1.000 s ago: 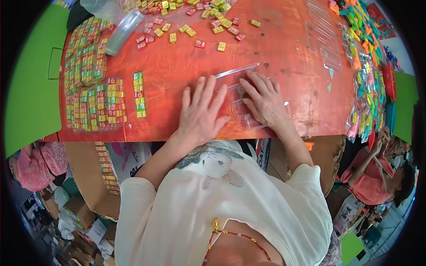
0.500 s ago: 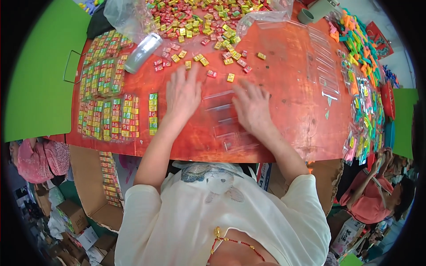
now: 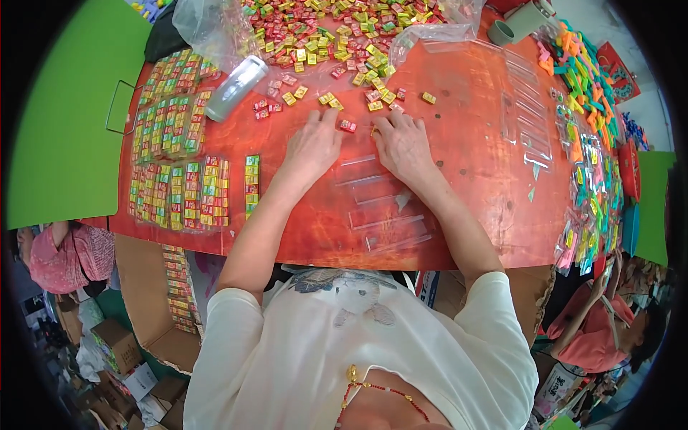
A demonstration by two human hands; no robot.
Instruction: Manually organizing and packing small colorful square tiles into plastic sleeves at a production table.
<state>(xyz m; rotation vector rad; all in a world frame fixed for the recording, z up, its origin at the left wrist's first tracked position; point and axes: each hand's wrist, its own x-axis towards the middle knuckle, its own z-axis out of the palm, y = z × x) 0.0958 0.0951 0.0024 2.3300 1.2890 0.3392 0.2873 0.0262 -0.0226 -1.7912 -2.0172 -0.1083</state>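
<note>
My left hand point(image 3: 313, 147) is on the red table, its fingers bent down and closed at the near edge of the scattered small boxes. Whatever is under its fingertips is hidden. Opposite it, my right hand point(image 3: 405, 147) has its fingertips closed at a small yellow box point(image 3: 374, 132), of which only a sliver shows. Between the two hands lies a red small box point(image 3: 348, 126). Below my right hand are clear plastic trays point(image 3: 376, 199) with narrow slots, bare inside. A filled strip of small boxes point(image 3: 251, 185) lies left of my left forearm.
A heap of red and yellow boxes point(image 3: 322, 36) spills from a clear bag at the back. Filled packs point(image 3: 168, 122) and a shiny cylinder point(image 3: 236, 87) stand left. More clear trays point(image 3: 530, 118), a grey cup point(image 3: 500, 31) and colourful plastic toys point(image 3: 584, 79) are at right.
Both hands have moved inward and their fingers have closed down. My right fingers now cover most of a yellow box that lay in the open. The whole view has shifted slightly.
</note>
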